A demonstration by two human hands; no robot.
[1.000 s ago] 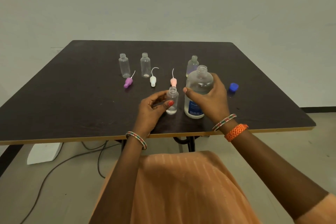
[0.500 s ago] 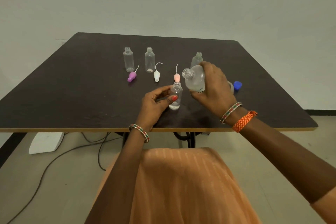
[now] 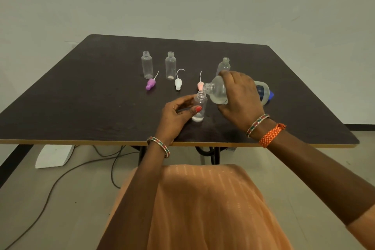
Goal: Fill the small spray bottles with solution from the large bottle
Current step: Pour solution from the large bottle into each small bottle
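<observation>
Because the neck is narrow, the left hand [image 3: 178,113] pinches the small bottle [image 3: 199,107] upright on the table [image 3: 81,97] while the right hand [image 3: 240,95] grips the tipped large bottle [image 3: 220,91], its mouth apparently just above.

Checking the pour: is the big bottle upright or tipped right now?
Tipped. The big bottle lies nearly sideways in the right hand, its open neck over the mouth of the small bottle.

The large bottle [image 3: 218,92] in the right hand [image 3: 240,100] is clear, glossy plastic, as is the small spray bottle [image 3: 199,107] the left hand [image 3: 176,114] holds. Under both hands the table [image 3: 81,97] looks matt, dark and faintly grained (wood laminate, apparently). Beyond the left hand lie smooth plastic pump caps [image 3: 151,84].
</observation>
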